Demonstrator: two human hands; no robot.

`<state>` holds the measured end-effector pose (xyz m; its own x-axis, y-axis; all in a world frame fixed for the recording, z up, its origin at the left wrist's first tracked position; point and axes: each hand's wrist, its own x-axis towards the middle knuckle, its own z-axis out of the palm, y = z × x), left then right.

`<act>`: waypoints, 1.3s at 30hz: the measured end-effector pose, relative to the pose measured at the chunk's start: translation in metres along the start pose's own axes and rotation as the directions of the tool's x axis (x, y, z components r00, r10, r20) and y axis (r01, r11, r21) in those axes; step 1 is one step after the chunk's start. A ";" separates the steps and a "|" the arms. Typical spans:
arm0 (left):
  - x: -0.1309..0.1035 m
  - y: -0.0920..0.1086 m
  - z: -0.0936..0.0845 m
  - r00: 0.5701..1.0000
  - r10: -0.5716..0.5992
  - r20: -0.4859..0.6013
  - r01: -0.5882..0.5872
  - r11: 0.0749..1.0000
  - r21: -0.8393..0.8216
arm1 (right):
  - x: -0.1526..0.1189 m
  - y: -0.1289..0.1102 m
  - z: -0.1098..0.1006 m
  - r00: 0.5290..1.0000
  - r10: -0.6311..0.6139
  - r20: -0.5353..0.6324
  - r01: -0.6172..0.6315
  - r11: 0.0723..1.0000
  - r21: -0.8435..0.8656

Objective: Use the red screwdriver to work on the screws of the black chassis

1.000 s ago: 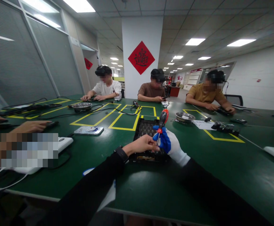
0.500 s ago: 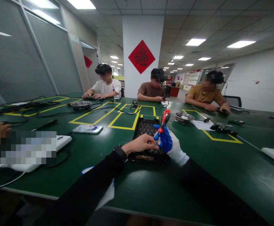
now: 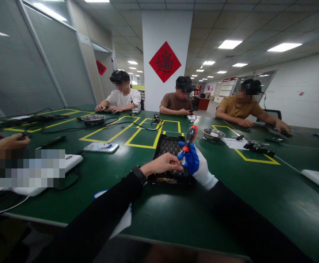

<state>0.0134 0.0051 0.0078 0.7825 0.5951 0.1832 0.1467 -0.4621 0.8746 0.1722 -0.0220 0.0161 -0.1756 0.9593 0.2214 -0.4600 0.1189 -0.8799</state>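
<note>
My right hand (image 3: 197, 165), in a white glove with blue-coated fingers, is closed round a screwdriver (image 3: 190, 137) with a black and red handle. The handle points up and the shaft slants down and left. Bare, with a dark watch on the wrist, my left hand (image 3: 165, 163) has its fingers pinched together beside the screwdriver's lower end. Whatever is between those fingertips is hidden. Both hands are above a black plastic housing (image 3: 170, 143) that lies on the green table (image 3: 159, 212). Its middle is partly covered by my hands.
A phone (image 3: 101, 147) and a white device (image 3: 73, 162) with a cable lie to the left. Metal bowls (image 3: 214, 134) (image 3: 92, 119) stand farther back. Black parts (image 3: 258, 147) and white paper (image 3: 232, 143) lie at right. Three people sit opposite; another person's hand (image 3: 8, 148) is at far left.
The screwdriver's handle has tilted slightly and my hands stay close together over the housing. At right, a co-worker's arm has reached outward. The neighbour's hand at far left has come farther into view.
</note>
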 end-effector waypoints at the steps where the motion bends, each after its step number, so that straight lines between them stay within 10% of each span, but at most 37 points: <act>1: 0.000 0.000 0.000 1.000 0.001 0.003 -0.001 1.000 -0.003 | -0.001 -0.001 0.000 1.000 0.004 0.010 -0.004 1.000 -0.004; 19: -0.002 0.000 -0.001 1.000 0.002 -0.025 -0.002 1.000 0.022 | -0.011 -0.004 0.011 0.982 -0.184 0.031 0.187 0.958 -0.216; 29: -0.005 0.003 -0.002 1.000 0.019 -0.002 -0.019 0.998 0.053 | -0.001 0.008 0.010 0.982 -0.160 -0.097 0.157 0.987 -0.036; 39: -0.006 0.002 -0.002 0.999 0.021 0.047 -0.023 0.999 0.037 | -0.013 -0.001 0.012 0.985 -0.169 0.041 0.174 0.940 -0.293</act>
<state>0.0082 0.0017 0.0095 0.8128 0.5539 0.1805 0.1509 -0.4994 0.8531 0.1644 -0.0377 0.0191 -0.1310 0.9140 0.3841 -0.2084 0.3534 -0.9120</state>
